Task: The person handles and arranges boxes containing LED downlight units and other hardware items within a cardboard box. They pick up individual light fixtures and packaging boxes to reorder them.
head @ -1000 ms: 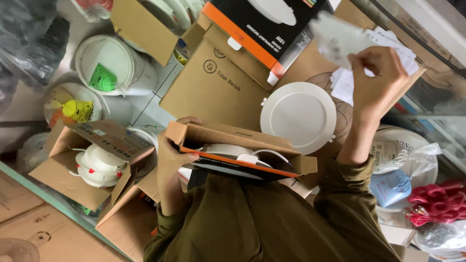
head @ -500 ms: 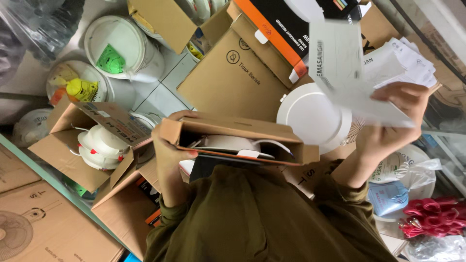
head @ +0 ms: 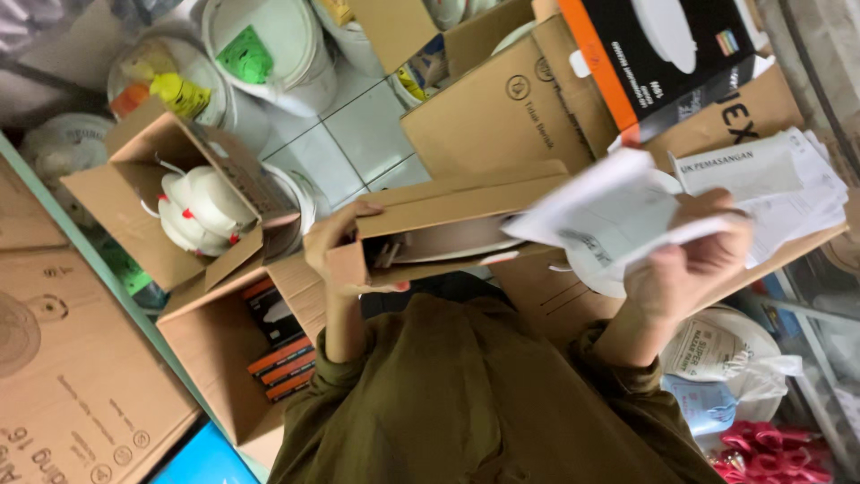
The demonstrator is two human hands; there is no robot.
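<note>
The left hand (head: 336, 255) holds one end of a flat brown cardboard box (head: 448, 229), fingers wrapped tight around it. The right hand (head: 694, 264), at three o'clock from the box, pinches a folded white paper sheet (head: 605, 215) at the box's open side. A stack of white paper leaflets (head: 788, 188) lies just beyond.

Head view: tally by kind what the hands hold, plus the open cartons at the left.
flat cardboard box in left hand: 1
paper leaflet in right hand: 1
open cartons, one with white fittings, one with orange-and-black packs: 2
Total: 4
</note>
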